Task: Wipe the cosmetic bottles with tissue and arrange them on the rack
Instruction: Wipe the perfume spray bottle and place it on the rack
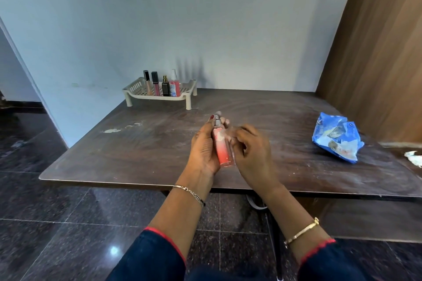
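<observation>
Table [148,150]: dark brown wood grain, whitish powdery streaks. Pink bottle [222,147] above the table's near edge: pink fading to coral-red, white smears. Rack [135,86] at the table's far-left corner: cream, perforated grid (its four bottles [166,89]: peach, pink, black, red). Packet [336,140] on the table's right side: blue, white print.

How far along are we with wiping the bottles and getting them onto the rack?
Done: four bottles stand on the rack. In hand: the left hand holds a pink bottle, dusty white in patches, with the right hand curled against it; blur hides what it holds. Left: finish wiping this one and rack it. No other loose bottle shows on the table.
</observation>
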`<state>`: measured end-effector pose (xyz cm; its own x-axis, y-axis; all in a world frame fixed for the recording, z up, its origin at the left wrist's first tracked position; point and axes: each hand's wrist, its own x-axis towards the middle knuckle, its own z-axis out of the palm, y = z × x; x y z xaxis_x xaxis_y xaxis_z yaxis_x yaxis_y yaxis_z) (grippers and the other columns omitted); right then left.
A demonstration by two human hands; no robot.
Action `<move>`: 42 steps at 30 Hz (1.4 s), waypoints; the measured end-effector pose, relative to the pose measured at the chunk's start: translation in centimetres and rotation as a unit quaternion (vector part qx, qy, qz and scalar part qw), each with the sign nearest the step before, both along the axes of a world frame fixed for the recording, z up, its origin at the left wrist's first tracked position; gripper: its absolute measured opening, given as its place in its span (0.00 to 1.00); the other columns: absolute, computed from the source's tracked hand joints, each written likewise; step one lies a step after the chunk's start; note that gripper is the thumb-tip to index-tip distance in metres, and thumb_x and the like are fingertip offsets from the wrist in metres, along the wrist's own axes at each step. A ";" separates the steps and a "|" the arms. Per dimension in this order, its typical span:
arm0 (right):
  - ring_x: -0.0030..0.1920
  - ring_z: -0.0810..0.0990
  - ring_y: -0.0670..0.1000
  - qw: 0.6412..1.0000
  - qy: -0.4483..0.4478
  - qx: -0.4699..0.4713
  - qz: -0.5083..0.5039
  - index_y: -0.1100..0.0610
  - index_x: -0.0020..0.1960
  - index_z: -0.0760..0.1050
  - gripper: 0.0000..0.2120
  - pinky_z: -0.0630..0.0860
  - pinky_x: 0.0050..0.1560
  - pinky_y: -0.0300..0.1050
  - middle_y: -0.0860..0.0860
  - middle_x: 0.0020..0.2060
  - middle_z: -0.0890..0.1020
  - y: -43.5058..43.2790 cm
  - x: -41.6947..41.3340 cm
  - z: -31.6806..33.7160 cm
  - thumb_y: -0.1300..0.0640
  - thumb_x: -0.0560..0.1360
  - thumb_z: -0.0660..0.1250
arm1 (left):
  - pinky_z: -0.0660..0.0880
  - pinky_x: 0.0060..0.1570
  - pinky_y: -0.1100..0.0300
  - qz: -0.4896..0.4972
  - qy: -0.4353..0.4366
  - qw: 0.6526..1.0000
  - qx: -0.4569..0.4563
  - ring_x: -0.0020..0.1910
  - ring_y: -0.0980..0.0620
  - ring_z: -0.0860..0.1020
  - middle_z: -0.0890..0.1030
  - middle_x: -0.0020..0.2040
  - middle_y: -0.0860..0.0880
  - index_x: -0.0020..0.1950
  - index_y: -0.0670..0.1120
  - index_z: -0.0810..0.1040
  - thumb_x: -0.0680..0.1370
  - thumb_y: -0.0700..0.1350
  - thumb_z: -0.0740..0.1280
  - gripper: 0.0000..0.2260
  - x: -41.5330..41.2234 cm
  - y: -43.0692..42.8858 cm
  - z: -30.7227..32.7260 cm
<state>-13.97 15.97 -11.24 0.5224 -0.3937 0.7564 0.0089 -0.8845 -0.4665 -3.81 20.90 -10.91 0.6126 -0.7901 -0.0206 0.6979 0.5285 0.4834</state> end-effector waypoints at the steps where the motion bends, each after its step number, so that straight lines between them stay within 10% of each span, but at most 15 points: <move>1: 0.42 0.76 0.44 1.000 0.009 0.007 0.014 0.57 0.51 0.81 0.12 0.71 0.42 0.36 0.47 0.45 0.78 0.4 -0.6 -0.6 0.66 0.72 0.63 | 0.77 0.45 0.57 0.001 0.014 1.000 -0.005 0.38 0.51 0.78 0.79 0.38 0.47 0.50 0.43 0.79 0.73 0.43 0.68 0.08 0.3 0.0 -0.2; 10: 0.43 0.76 0.45 1.000 0.024 0.004 -0.003 0.57 0.50 0.81 0.12 0.74 0.42 0.40 0.49 0.45 0.79 0.7 -1.2 -0.9 0.69 0.71 0.66 | 0.79 0.34 0.58 -0.005 0.005 0.999 0.042 0.33 0.51 0.78 0.78 0.37 0.47 0.43 0.47 0.77 0.71 0.46 0.73 0.07 0.0 -0.5 -0.3; 17: 0.39 0.73 0.47 0.997 0.036 -0.047 -0.040 0.60 0.47 0.80 0.09 0.68 0.39 0.40 0.53 0.42 0.79 -0.4 1.3 2.3 0.69 0.71 0.65 | 0.80 0.48 0.51 -0.033 -0.011 0.998 0.048 0.47 0.45 0.80 0.80 0.48 0.41 0.52 0.44 0.79 0.74 0.47 0.69 0.10 0.0 -0.5 0.1; 22: 0.43 0.77 0.50 0.993 0.092 -0.066 0.020 0.57 0.49 0.81 0.12 0.73 0.41 0.42 0.50 0.45 0.79 0.5 -0.9 0.1 0.69 0.70 0.66 | 0.77 0.43 0.55 -0.017 0.005 0.998 0.059 0.32 0.51 0.79 0.79 0.35 0.47 0.46 0.45 0.78 0.78 0.49 0.66 0.08 1.3 -0.1 -0.4; 30: 0.40 0.74 0.47 0.989 0.113 -0.088 0.030 0.58 0.47 0.81 0.10 0.68 0.40 0.34 0.49 0.42 0.78 0.0 -2.0 0.6 0.67 0.71 0.65 | 0.79 0.45 0.55 -0.016 0.012 0.999 0.051 0.38 0.52 0.79 0.78 0.37 0.48 0.46 0.43 0.79 0.77 0.50 0.66 0.10 1.4 -0.9 -0.7; 35: 0.43 0.77 0.52 0.992 0.103 -0.076 -0.016 0.59 0.50 0.81 0.13 0.73 0.41 0.44 0.53 0.44 0.79 -0.4 0.9 2.2 0.63 0.71 0.61 | 0.65 0.70 0.49 -0.068 0.014 0.997 0.045 0.55 0.46 0.75 0.77 0.44 0.46 0.47 0.44 0.80 0.76 0.51 0.68 0.10 1.7 -1.3 -1.0; 39: 0.39 0.77 0.51 0.984 0.130 -0.120 0.018 0.59 0.46 0.81 0.11 0.69 0.36 0.40 0.52 0.42 0.79 0.3 0.0 2.2 0.63 0.72 0.59 | 0.80 0.39 0.59 -0.017 0.014 0.999 0.048 0.33 0.54 0.77 0.77 0.32 0.50 0.41 0.44 0.77 0.78 0.50 0.64 0.11 2.6 -1.1 -0.5; 42: 0.38 0.77 0.52 0.976 0.153 -0.150 0.045 0.58 0.45 0.81 0.12 0.72 0.35 0.42 0.50 0.42 0.79 0.8 -1.4 1.5 0.62 0.73 0.58 | 0.80 0.37 0.59 0.014 -0.002 0.999 0.051 0.30 0.56 0.75 0.74 0.30 0.51 0.39 0.45 0.75 0.80 0.50 0.61 0.13 2.8 -1.1 -0.5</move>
<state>-15.42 16.73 -9.79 0.7635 -0.1213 0.6343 -0.0061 -0.9835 -0.1808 -1.01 19.77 -11.43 0.6351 -0.7664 -0.0970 0.6811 0.4962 0.5384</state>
